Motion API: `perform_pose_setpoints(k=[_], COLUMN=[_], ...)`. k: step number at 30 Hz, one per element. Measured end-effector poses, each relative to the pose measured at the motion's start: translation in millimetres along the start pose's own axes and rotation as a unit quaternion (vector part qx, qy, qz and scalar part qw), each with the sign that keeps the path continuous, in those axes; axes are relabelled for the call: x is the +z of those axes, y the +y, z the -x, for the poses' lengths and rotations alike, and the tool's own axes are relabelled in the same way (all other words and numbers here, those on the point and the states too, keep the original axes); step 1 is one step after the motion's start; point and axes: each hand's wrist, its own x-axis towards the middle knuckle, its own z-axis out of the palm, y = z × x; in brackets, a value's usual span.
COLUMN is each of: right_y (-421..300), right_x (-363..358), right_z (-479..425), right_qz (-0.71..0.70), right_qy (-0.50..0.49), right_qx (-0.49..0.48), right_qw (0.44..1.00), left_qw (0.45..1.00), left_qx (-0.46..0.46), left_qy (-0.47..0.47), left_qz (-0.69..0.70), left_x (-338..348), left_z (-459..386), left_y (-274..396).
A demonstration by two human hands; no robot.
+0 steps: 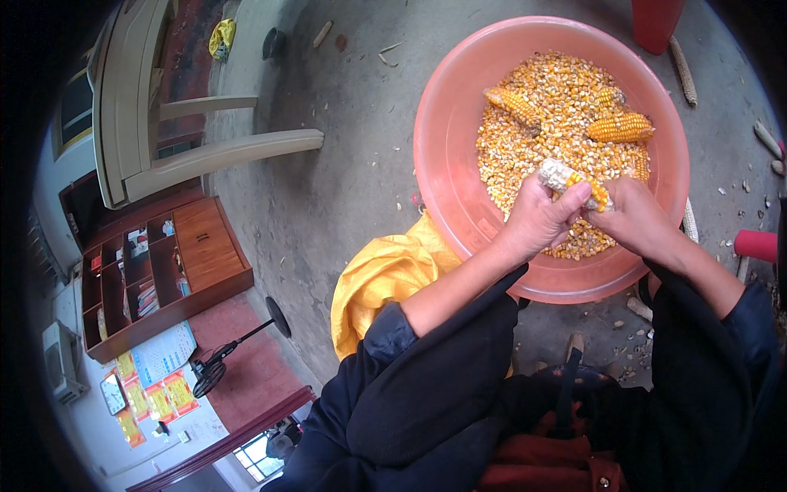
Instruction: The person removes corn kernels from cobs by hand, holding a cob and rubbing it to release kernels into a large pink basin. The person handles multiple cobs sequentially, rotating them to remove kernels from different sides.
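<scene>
Both my hands grip one ear of corn (559,174) above a round pinkish-red plastic basin (452,129). The ear's far end is bare whitish cob, while yellow kernels still cover the part near my right hand. My left hand (541,212) wraps the ear with its thumb on top. My right hand (633,212) closes around the near end, its fingers partly hidden. Loose corn kernels (553,92) fill the basin's bottom. On them lie a partly hidden ear at the left (515,107) and a fuller yellow ear (621,128) at the right, with others partly buried.
A yellow woven sack (381,264) lies crumpled against the basin's left side. Bare cobs (684,71) are scattered on the concrete floor (363,98). A red object (656,24) stands beyond the basin. Farther left are a wooden bench (227,154), a wooden cabinet (209,246) and a standing fan (233,350).
</scene>
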Motion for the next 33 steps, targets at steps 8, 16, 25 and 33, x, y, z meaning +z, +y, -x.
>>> perform_pose_setpoints(k=[8,16,25,33], right_y=[-7,-41,-29,-18], right_x=[2,-6,-7,-5], right_z=[-1,5,5,2], right_qz=[0.034,0.325,0.225,0.059], right_qy=[0.002,0.076,0.017,-0.05], right_qx=[0.019,-0.011,0.023,0.093], right_qw=[0.999,0.943,0.974,0.993], left_qw=[0.999,0.993,0.995,0.993], left_qx=[-0.028,-0.07,-0.059,-0.07], left_qy=[-0.018,0.055,0.016,-0.039], left_qz=[0.041,0.072,0.079,0.087], left_x=[-6,2,-1,-10], left_z=[1,2,1,0], left_y=[1,5,2,-4])
